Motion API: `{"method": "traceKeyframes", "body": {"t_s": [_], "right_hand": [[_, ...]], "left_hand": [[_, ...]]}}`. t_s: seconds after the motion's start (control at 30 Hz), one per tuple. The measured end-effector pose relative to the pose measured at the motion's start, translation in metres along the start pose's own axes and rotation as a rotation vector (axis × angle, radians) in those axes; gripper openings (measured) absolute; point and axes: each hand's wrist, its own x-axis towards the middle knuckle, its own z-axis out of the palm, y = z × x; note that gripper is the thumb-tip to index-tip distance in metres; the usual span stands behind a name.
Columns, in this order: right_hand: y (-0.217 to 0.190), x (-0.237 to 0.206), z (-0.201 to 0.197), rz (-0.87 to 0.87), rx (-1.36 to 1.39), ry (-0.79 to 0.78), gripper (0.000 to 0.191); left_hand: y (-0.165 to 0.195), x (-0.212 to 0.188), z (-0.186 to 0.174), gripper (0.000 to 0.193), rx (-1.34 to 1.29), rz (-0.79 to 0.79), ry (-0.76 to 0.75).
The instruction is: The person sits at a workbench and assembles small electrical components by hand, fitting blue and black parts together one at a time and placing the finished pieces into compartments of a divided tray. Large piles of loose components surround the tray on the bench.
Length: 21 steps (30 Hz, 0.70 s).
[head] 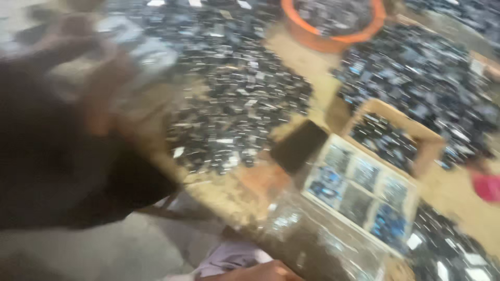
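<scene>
Small pale object (138, 49), greyish-white, heavily motion-blurred; shape and kind not determinable. Positioned at upper left of view, raised above the table, at the fingertips of the left hand (78, 93). Contact probable but nature of hold unclear owing to blur. Seen against the wide heap of small dark, glossy pieces (234, 99) spread flat on the table, apparently of mixed black and grey with scattered white ones. Orientation of the object not readable.
</scene>
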Motion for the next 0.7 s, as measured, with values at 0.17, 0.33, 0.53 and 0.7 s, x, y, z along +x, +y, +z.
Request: {"method": "traceKeyframes", "body": {"t_s": [0.17, 0.33, 0.53, 0.7], "right_hand": [[0.005, -0.003, -0.018, 0.002, 0.068, 0.083, 0.021], [0.002, -0.004, -0.043, -0.228, 0.544, 0.273, 0.021], [0.033, -0.001, -0.102, 0.083, -0.730, 0.119, 0.032], [0.099, 0.000, -0.108, 0.048, -0.906, 0.101, 0.032]], "left_hand": [[-0.021, 0.008, -0.010, 0.029, 0.207, 0.023, -0.090], [-0.029, 0.025, -0.017, 0.027, 0.488, 0.298, -0.117], [0.083, 0.008, -0.018, 0.025, 0.886, 0.760, -0.014], [0.165, 0.074, -0.031, 0.024, 1.404, 0.901, 0.029]]}}
